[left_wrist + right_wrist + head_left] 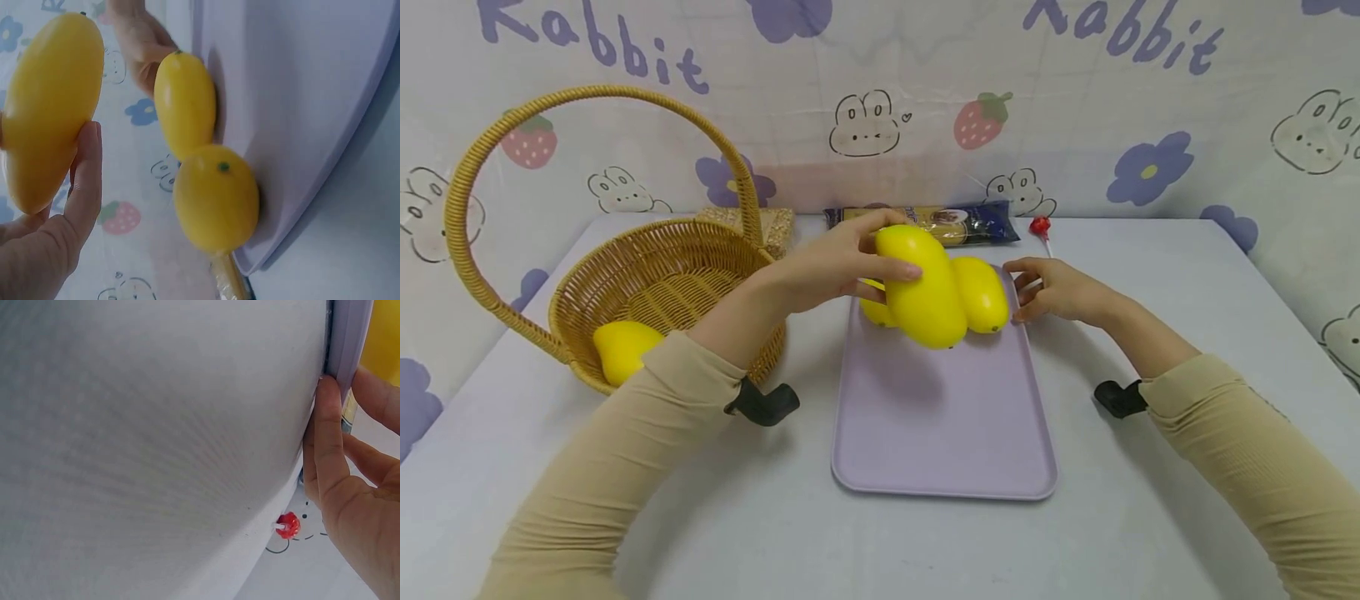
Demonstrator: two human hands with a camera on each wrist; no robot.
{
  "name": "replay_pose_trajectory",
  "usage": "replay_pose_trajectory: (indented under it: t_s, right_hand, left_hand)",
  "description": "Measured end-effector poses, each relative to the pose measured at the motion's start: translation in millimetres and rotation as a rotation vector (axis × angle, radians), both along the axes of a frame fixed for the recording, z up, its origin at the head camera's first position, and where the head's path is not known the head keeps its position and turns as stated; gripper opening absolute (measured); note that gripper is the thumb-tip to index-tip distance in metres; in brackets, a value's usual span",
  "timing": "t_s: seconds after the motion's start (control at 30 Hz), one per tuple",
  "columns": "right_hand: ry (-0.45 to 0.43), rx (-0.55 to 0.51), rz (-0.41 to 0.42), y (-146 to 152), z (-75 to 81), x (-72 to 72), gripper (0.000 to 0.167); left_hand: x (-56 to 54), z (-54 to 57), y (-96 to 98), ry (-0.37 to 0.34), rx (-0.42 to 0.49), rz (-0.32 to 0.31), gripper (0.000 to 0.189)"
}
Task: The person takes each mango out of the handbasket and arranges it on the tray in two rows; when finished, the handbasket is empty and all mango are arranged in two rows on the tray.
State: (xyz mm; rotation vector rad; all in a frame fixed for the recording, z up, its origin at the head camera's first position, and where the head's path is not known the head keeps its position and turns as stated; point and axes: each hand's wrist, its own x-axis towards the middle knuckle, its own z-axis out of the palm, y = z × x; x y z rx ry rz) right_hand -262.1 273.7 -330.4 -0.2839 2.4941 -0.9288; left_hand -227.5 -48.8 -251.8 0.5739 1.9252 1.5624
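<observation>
My left hand (831, 262) grips a yellow mango (921, 287), holding it above the far half of the lilac tray (951, 433). In the left wrist view this mango (53, 112) sits between thumb and fingers. Two more mangoes lie side by side at the tray's far end: the right one (981, 296) and the left one (876, 310), which is partly hidden behind the left hand. At the tray's far right corner, my right hand (1060, 290) pinches the rim, with fingers on both sides of the edge in the right wrist view.
A wicker basket (688, 250) with a tall handle stands at the left, with another mango (625, 350) inside. Behind the tray lie a blue-ended packet (951, 223) and a red lollipop (1040, 227). A bag of grains (778, 227) lies behind the basket.
</observation>
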Motion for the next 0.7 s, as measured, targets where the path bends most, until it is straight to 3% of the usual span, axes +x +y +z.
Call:
replay_pose_trajectory:
  t_s: [0.3,0.7]
  right_hand:
    - [-0.011,0.001,-0.018,-1.5,2.2,2.1,0.081]
    - [0.003,0.006,-0.005,-2.2,3.1,2.3,0.081]
  left_hand:
    - [6.4,-15.5,22.0,-0.004,-0.094,0.020,0.059]
    - [19.0,-36.0,51.2,-0.105,-0.080,0.014,0.057]
